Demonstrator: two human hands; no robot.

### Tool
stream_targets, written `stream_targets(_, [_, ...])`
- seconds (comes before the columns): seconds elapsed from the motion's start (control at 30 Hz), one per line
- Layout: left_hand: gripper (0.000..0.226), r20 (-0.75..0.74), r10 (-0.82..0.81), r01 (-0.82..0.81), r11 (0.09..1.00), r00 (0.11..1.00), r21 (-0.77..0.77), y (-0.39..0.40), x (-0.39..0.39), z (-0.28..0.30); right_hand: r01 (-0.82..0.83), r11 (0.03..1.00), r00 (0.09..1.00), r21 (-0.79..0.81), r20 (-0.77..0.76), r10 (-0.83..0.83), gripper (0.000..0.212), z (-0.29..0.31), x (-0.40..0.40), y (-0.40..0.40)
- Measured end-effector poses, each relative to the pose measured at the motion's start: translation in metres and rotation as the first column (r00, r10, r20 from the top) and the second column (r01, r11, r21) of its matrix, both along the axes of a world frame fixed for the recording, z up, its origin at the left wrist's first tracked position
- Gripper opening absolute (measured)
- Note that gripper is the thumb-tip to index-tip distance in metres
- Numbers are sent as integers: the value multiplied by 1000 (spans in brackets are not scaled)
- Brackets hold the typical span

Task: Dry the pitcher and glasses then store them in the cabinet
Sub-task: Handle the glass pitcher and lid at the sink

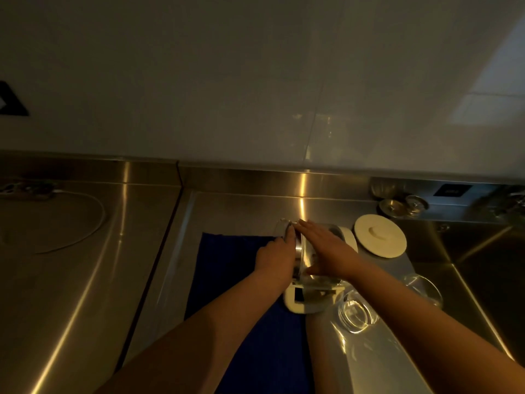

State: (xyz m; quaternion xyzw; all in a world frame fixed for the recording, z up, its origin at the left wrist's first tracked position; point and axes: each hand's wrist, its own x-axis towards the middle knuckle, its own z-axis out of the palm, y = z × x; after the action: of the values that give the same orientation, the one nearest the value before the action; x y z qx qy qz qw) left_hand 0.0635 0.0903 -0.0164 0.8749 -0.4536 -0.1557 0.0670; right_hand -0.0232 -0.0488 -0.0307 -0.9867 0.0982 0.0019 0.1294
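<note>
head view: at lower centre of the frame the glass pitcher (pixel 308 261) is seen lying on its side, long axis running left to right, its cream handle (pixel 301 304) toward the bottom edge. the right hand (pixel 326 253) is laid flat, fingers straight, on its wall; the left hand (pixel 277 255) rests at the mouth, grip unclear. a blue towel (pixel 227 268) and two glasses (pixel 356 311) flank it on the steel counter (pixel 85 251).

No text can be read; the small dark label (pixel 451 191) on the steel backsplash (pixel 255 177) is blurred.
</note>
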Motion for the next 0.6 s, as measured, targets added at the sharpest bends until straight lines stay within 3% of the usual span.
stream_targets(0.13, [81,190,-28,3,991,981,131,-8,0,10,28,998,997,-51,-74,-32,111,-2,-25,-26])
stream_targets(0.27, [82,324,-136,110,989,936,100,-20,4,15,77,996,993,-37,-89,-80,117,-2,-49,-47])
stream_targets(0.4, [112,261,-337,315,941,905,122,-31,4,5,82,996,993,-22,-79,-83,126,-9,-56,-55])
stream_targets(0.6, [126,191,-335,324,942,923,86,-35,1,-13,54,998,997,16,-50,-53,134,-19,-55,-54])
